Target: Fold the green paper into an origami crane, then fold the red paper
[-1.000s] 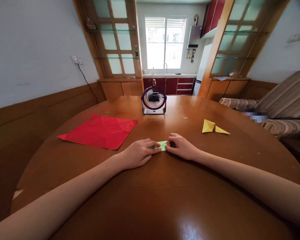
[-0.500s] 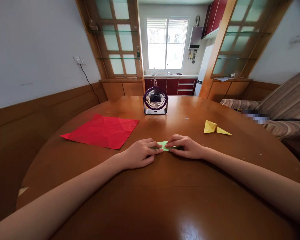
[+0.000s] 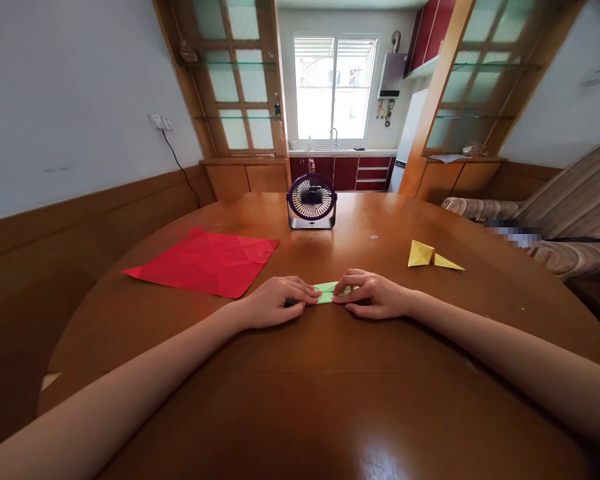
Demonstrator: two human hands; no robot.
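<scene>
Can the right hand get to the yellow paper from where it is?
Probably yes. The yellow paper lies just beyond the right hand, with only bare table between them, though that hand is pressing the green paper.

— What did the person have on their arms?

— Nothing that showed. Both forearms were bare from the near edge of the view right out to the wrists, with no sleeve or cuff on either.

— Any watch, bracelet or ring?

— None could be seen on the left hand (image 3: 275, 308) or the right hand (image 3: 375, 296). The wrists looked plain, and so did the fingers, as far as the view let me tell.

— Gloves?

— No, both hands were uncovered. The fingernails were too small in the picture to tell anything about them.

— Was anything more of the person in view?

— Only the two arms, coming in from the near left and near right corners.
</scene>
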